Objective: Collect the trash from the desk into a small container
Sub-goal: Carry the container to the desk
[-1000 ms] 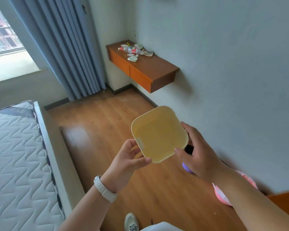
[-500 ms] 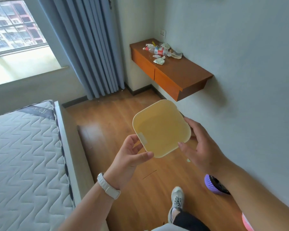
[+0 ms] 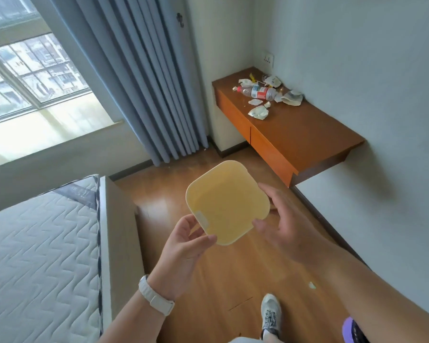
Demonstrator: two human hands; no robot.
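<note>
Container: a small, pale yellow square tub (image 3: 227, 203) with rounded corners is held out at waist height over the wooden floor (image 3: 233, 273), mouth up and tipped a little toward the person. It looks empty.
Left hand: the left hand (image 3: 183, 246) pinches the tub's near-left corner, thumb on the rim, fingers curled under it. A white watch (image 3: 155, 297) sits on that wrist.
Right hand: the right hand (image 3: 284, 225) cups the tub's right side with its fingers loosely spread; the thumb tip touches the rim, but I cannot tell how firmly the rest grips.
Trash: it all lies on the wall-mounted wooden desk (image 3: 305, 134), well ahead of the tub. A crushed plastic bottle with a red label (image 3: 258, 92) lies on its side among crumpled white wrappers (image 3: 258, 112), with a yellow scrap (image 3: 252, 77) toward the corner.
Stray bit: a pale scrap (image 3: 312, 285) lies on the floor near a grey sneaker (image 3: 270, 314).
Step in hand: I judge this to be the carry to the desk; nothing is collected yet.
Doing it well: keep the tub level, set it down or hold it just beside the pile with the left hand alone, and free the right for picking.
Watch for: the bottle looks long against the tub, so load wrappers first and stand it in last.
</note>
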